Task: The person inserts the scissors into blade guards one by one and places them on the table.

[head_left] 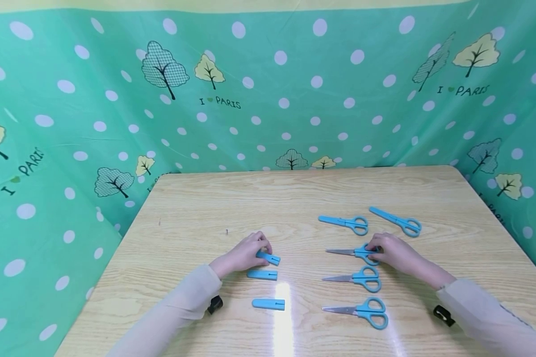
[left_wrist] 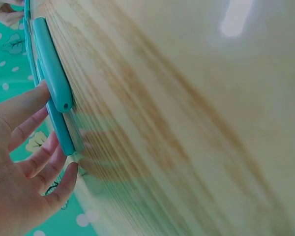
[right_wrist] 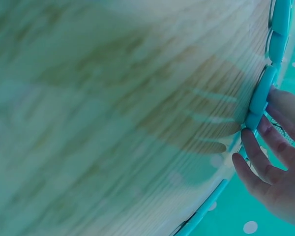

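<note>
My left hand [head_left: 249, 252] pinches a blue scissor blade cover [head_left: 271, 259], low over the table, its slotted end pointing right. Just nearer lies a second blade cover [head_left: 262, 274], and a third blade cover [head_left: 268, 304] is closer to the front. On the right, my right hand [head_left: 395, 253] has its thumb and fingers at the blue handle of bare-bladed scissors [head_left: 345, 252], whose tip points left. Two more uncovered scissors, a middle pair [head_left: 359, 278] and a front pair [head_left: 361, 311], lie below. In the left wrist view, thumb and fingers are on either side of the cover [left_wrist: 61, 130].
Two scissors with covers on their blades, a left pair [head_left: 345, 223] and a right pair [head_left: 397, 221], lie behind the right hand. The wooden table [head_left: 214, 198] is backed by a green dotted cloth [head_left: 259, 89]. Light glares off the table's front.
</note>
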Available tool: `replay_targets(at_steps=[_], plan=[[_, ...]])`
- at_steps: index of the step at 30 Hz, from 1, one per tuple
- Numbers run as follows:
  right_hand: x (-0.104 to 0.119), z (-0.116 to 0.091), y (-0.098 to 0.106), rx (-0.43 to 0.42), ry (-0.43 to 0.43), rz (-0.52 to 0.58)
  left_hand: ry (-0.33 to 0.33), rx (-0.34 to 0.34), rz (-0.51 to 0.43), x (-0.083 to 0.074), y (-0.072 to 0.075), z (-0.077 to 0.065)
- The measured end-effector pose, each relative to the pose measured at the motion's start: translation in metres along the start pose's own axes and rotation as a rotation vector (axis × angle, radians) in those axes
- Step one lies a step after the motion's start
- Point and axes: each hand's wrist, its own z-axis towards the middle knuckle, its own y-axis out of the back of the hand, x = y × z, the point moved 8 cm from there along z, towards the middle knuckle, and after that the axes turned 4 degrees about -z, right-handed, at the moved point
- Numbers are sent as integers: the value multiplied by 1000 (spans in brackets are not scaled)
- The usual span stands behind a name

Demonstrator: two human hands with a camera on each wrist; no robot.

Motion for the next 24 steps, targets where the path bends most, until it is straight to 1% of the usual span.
replay_targets(at_steps=[4,11,18,24], plan=[[0,0,-1,-2,0,-7,0,-2,-3,-1,0,0],[2,-1,0,-23,25,-29,-7,-16,13,-2,1,-1],[2,-2,-1,-49,35,-54,9,-27,0,-1,1,-2],[1,-3,0,-73,24,-58,23,-35,-25,0,2,-4]])
